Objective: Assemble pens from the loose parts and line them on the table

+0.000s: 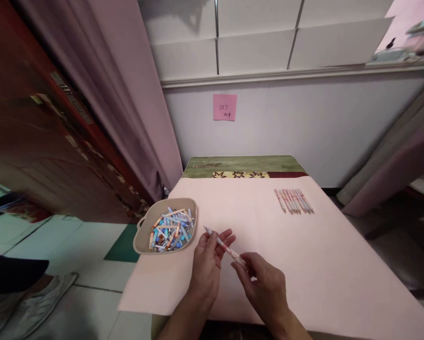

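Between my two hands, above the pink table cover, is a slim white pen point(229, 250) with reddish print, its narrow tip pointing up and left. My left hand point(208, 259) pinches it near the tip between thumb and fingers, the other fingers partly spread. The thumb and fingers of my right hand point(263, 278) close round its lower right end. To the left stands a beige basket point(141, 241) heaped with loose blue, orange and grey pen caps or short pen parts point(173, 229). At the right, a row of similar pens point(293, 201) lies side by side.
The pink cover point(325, 264) lies over a table whose green patterned far edge point(243, 163) meets the wall. A pink note point(225, 107) is stuck on that wall. A person's shoe point(42, 302) is on the floor at left, near a wooden door point(56, 141).
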`<state>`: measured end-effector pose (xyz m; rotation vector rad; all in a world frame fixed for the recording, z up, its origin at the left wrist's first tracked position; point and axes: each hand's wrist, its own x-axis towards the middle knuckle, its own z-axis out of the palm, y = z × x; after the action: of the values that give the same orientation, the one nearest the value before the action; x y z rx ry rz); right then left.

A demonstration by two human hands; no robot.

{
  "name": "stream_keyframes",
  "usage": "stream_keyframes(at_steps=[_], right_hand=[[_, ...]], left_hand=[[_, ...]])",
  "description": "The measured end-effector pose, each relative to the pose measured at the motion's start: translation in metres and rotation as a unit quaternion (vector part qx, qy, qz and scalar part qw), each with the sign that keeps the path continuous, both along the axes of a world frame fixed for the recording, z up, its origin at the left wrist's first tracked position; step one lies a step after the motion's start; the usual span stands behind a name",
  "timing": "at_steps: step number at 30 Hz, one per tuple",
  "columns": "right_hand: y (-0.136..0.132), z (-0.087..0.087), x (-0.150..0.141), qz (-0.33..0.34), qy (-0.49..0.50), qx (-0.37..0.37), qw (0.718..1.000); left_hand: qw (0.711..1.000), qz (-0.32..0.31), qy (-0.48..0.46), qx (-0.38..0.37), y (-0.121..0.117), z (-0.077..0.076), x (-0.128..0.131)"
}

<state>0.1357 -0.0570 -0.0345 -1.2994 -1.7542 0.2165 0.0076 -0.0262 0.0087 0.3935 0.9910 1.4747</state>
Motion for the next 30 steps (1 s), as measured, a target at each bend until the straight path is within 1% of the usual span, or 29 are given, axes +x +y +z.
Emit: stream_keyframes(at_steps=[6, 12, 15, 19, 21, 23, 24, 26, 28, 30], right_hand=[[-0.001, 0.001, 0.000, 0.009, -0.035, 0.006, 0.999], [-0.004, -0.001, -0.001, 0.024, -0.006, -0.014, 1.000], [-0.005, -0.001, -0.001, 0.025, 0.000, 0.008, 1.000], [-0.005, 0.000, 0.002, 0.021, -0.012, 0.042, 0.999], [-0.006, -0.001, 0.003, 0.019, -0.017, 0.042, 0.999], [-0.008, -0.001, 0.003, 0.020, -0.006, 0.012, 1.000], [-0.009, -0.001, 0.002, 0.022, 0.008, -0.016, 1.000], [-0.011, 0.001, 0.001, 0.036, 0.054, -0.095, 0.993], [-0.011, 0.003, 0.000, 0.064, 0.131, -0.191, 0.971], [-0.011, 0.005, -0.001, 0.098, 0.227, -0.279, 0.928]], left_hand=[[1.000, 0.007, -0.003, 0.003, -0.001, 0.000, 0.001], [1.000, 0.021, -0.012, 0.004, -0.004, -0.002, 0.000], [1.000, 0.004, -0.021, -0.014, -0.008, -0.005, 0.000], [0.999, -0.028, -0.001, -0.040, -0.012, -0.009, 0.000], [0.999, -0.032, 0.004, -0.042, -0.013, -0.010, -0.002], [0.999, -0.033, 0.004, -0.037, -0.013, -0.010, -0.002], [0.999, -0.033, 0.004, -0.033, -0.013, -0.010, -0.002], [0.999, -0.038, 0.007, -0.025, -0.013, -0.009, -0.003], [0.999, -0.045, 0.013, -0.015, -0.013, -0.008, -0.003], [0.998, -0.053, 0.020, -0.002, -0.013, -0.008, -0.003]])
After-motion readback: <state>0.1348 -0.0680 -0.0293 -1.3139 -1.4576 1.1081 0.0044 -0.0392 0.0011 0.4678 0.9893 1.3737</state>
